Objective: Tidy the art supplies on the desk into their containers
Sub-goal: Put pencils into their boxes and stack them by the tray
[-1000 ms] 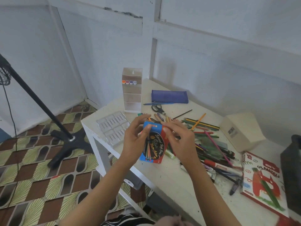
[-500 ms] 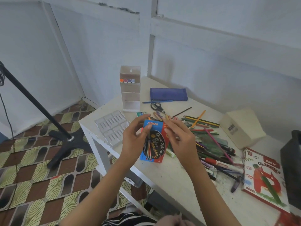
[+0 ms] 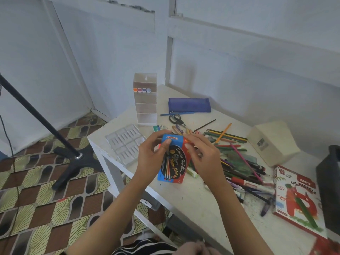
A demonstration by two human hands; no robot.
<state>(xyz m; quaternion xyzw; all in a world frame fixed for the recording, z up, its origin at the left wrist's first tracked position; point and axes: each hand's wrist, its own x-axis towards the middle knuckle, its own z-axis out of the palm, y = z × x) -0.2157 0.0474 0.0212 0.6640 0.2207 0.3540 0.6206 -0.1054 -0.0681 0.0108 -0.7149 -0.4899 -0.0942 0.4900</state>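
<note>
A blue and red coloured-pencil box (image 3: 173, 161) is held upright above the white desk (image 3: 191, 199). My left hand (image 3: 151, 159) grips its left side, thumb on the blue top flap. My right hand (image 3: 203, 159) holds the right side, its fingertips pinching the top edge of the flap. A loose heap of coloured pencils and pens (image 3: 237, 159) lies on the desk just right of the box. A clear tiered organiser (image 3: 145, 107) with several paint pots stands behind, and a blue pencil pouch (image 3: 189, 105) lies by the wall.
A clear plastic insert tray (image 3: 126, 142) lies at the desk's left corner. Scissors (image 3: 176, 119), a cream box (image 3: 272, 142), an oil pastels box (image 3: 298, 197) and a black object (image 3: 329, 184) are on the desk. A black stand (image 3: 71, 157) rises from the patterned floor.
Both hands stay on the pencil box at the same place. The fingers of my right hand have shifted slightly on the top flap.
</note>
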